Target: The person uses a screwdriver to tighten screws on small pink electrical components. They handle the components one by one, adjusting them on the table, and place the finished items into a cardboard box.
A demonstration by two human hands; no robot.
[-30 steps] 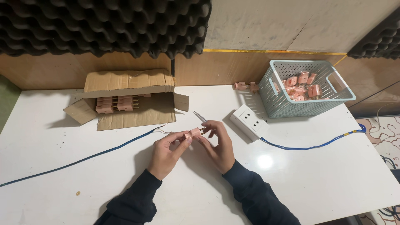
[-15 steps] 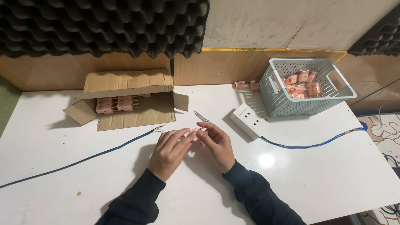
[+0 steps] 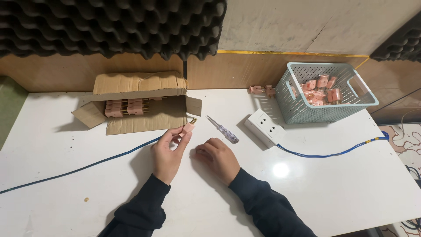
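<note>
The head view shows a white counter with bare room in front and to the right of the hands, ending at a wooden back wall. Both dark-sleeved forearms reach in from the lower edge. The left hand is raised, its fingers pinched together on a pink plug just beside the open cardboard box. The right hand rests palm down on the counter, loosely curled, holding nothing, near a screwdriver. A white socket block lies before a basket.
</note>
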